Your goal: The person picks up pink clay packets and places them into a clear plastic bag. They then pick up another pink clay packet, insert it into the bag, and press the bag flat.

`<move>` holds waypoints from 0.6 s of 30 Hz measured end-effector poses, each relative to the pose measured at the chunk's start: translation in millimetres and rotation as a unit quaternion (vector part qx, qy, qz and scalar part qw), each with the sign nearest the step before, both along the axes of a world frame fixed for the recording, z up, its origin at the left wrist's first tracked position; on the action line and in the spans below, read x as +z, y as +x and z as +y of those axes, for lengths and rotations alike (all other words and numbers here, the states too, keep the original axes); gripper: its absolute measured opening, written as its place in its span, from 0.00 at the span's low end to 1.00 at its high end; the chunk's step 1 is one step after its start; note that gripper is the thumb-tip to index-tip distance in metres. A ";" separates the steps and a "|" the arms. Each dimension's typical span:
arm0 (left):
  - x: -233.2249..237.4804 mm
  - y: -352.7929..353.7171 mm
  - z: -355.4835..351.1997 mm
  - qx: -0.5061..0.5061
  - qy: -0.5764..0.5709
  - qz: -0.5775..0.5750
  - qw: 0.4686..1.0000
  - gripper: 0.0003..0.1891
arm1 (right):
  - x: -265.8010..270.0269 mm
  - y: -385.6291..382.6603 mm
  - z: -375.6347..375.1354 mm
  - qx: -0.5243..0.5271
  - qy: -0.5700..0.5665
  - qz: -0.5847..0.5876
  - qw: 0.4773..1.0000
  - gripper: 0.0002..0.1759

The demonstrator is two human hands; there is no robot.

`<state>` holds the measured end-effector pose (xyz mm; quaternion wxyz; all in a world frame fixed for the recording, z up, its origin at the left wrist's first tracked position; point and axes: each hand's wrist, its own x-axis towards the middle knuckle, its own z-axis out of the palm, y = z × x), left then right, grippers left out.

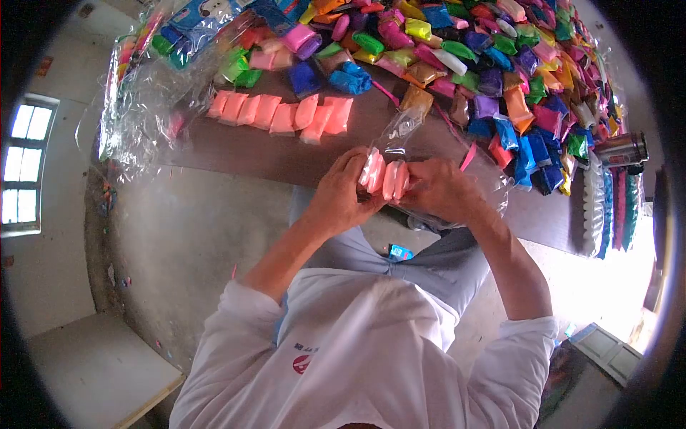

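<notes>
The left hand (346, 187) and the right hand (441, 187) each have their grip closed on coral-pink packets (385, 175), which stand side by side between them, just off the near edge of the surface (243, 154). Clear plastic film (404, 129) rises just beyond the fingers, and more of it hangs below the right hand. Past the left hand, a row of similar coral-pink packets (266, 113) lies flat on the dark brown surface. Left of the row, a crumpled heap of clear wrapping (153, 121) spills toward the near edge. Beyond and to the right, a large pile of small packets (493, 61) in many colors covers the far part of the surface and comes close to the right hand, taking up most of the room there. At the pile's right end a metallic cylinder (620, 150) lies near some long strips of packaging (613, 207) that hang over the edge. Below, a small blue packet (400, 252) shows between the person's grey trousers (443, 268). A barred window (27, 164) is set in the pale wall at left, a pale board (107, 368) sits low in the corner, and bright light falls across the floor (193, 236) at right.
</notes>
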<state>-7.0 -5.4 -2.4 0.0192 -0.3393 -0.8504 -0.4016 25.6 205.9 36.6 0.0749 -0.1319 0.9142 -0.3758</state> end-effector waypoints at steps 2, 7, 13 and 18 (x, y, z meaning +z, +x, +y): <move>-3.1 -0.8 -2.2 -0.002 -0.010 -0.038 0.999 0.41 | -2.2 -0.7 -2.1 0.008 -0.017 0.012 1.000 0.12; 7.1 -3.9 -6.1 -0.024 -0.005 -0.057 0.998 0.43 | -12.3 -5.1 -1.8 0.025 0.047 0.026 0.998 0.16; 1.3 -6.1 -11.6 -0.041 0.045 -0.066 0.996 0.36 | -10.6 -7.9 -3.1 0.046 0.079 0.032 0.995 0.17; 19.9 -9.4 -1.7 -0.043 0.142 -0.299 0.943 0.31 | -6.1 -3.3 -4.5 0.044 0.058 0.024 0.997 0.17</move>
